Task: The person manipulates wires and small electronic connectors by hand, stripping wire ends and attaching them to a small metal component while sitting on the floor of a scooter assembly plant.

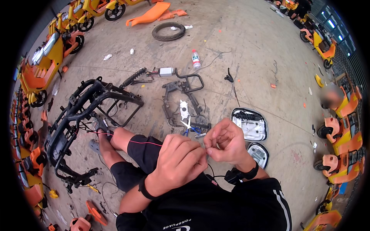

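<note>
A stained grey concrete floor [256, 57] carried scattered vehicle parts around a plastic bottle [196, 61] with a pinkish-red cap. Beyond the bottle, to its left, lay a black tyre [168, 39] and an orange panel [150, 14]. Nearer than the bottle, a large black metal frame [92, 91] rested leftward, a brake lever [229, 78] and two dark-rimmed shells [251, 127] rightward.

A black tyre [168, 38] lies near an orange panel [148, 15]; yellow scooters [55, 56] stand at both sides.
</note>
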The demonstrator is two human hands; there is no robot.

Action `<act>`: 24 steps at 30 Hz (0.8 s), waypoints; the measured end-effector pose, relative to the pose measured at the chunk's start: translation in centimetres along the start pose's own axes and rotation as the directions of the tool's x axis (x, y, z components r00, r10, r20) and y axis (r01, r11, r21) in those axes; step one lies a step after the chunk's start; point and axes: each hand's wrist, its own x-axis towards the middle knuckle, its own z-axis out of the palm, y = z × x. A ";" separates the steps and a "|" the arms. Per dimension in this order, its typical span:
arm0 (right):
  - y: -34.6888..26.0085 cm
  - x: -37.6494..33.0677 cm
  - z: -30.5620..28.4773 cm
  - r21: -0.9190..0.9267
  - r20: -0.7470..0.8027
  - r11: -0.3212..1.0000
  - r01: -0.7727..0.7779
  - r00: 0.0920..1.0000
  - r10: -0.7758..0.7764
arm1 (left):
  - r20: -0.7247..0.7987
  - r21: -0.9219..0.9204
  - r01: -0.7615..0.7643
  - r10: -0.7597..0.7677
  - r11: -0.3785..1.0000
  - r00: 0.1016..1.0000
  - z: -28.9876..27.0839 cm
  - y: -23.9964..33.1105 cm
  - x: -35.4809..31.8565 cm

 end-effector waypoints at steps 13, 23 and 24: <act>0.4 0.7 1.2 0.387 0.001 0.910 -0.146 0.987 0.158 | 0.063 -0.480 0.298 -0.306 0.825 0.950 -0.5 -1.1 -0.6; 0.8 1.0 1.5 0.476 0.058 0.859 -0.190 0.981 0.185 | 0.074 -0.542 0.353 -0.375 0.763 0.924 -1.4 -1.4 -1.6; 0.9 1.0 1.5 0.485 0.065 0.854 -0.190 0.981 0.182 | 0.071 -0.554 0.356 -0.384 0.752 0.921 -1.5 -1.5 -1.7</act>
